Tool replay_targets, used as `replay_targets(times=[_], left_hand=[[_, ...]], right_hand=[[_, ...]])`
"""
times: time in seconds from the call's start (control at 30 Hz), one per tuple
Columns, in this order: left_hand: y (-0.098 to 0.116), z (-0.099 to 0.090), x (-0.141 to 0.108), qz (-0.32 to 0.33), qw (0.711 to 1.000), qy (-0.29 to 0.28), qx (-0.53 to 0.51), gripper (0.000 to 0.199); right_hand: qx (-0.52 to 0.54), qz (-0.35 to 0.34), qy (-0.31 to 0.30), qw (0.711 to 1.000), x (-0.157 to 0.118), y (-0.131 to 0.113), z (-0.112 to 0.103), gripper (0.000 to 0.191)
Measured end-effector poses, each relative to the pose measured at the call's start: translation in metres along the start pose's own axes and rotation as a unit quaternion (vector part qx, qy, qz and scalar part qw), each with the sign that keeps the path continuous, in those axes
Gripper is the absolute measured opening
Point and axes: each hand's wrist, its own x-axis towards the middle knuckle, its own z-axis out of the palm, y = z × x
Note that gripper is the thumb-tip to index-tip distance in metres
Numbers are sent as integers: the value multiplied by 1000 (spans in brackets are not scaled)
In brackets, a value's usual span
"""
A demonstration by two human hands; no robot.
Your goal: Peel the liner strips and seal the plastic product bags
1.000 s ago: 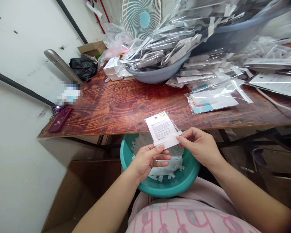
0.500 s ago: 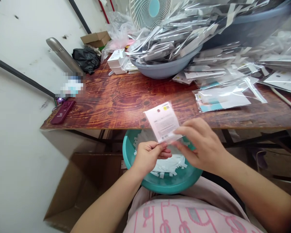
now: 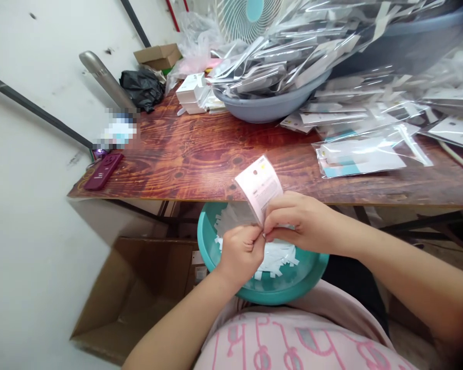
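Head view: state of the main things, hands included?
Printed card packet: tilted, slightly curved
Left hand: pinching the packet's lower end
Right hand: pinching there too
Teal basin: holding white strips
Grey-blue basin: heaped with clear-bagged items
Large cardboard box: open
Maroon phone case: lying on the table
Black plastic bag: crumpled
Fan: upright, running unclear

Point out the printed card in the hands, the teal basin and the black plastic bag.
Printed card (image 3: 262,187): head view, middle of its printed face.
Teal basin (image 3: 281,295): head view, near side of its wall.
Black plastic bag (image 3: 142,89): head view, middle of its crumpled side.
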Motion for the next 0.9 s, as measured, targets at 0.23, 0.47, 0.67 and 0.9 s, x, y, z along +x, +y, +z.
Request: replay_targets(times=[0.23, 0.47, 0.67, 0.9], left_hand=[[-2, 2, -4, 86, 993, 11, 82, 23], [0, 0, -4, 58, 996, -6, 65, 24], [3, -3, 2, -175, 973, 37, -146, 21], [-4, -18, 17, -344, 846, 141, -382, 23]], right_hand=[[-91, -26, -46, 994, 7, -4, 0, 12], [-36, -45, -89, 994, 10, -2, -2, 16], [149, -11, -4, 989, -13, -5, -21, 8], [380, 55, 228, 894, -43, -9, 0, 16]])
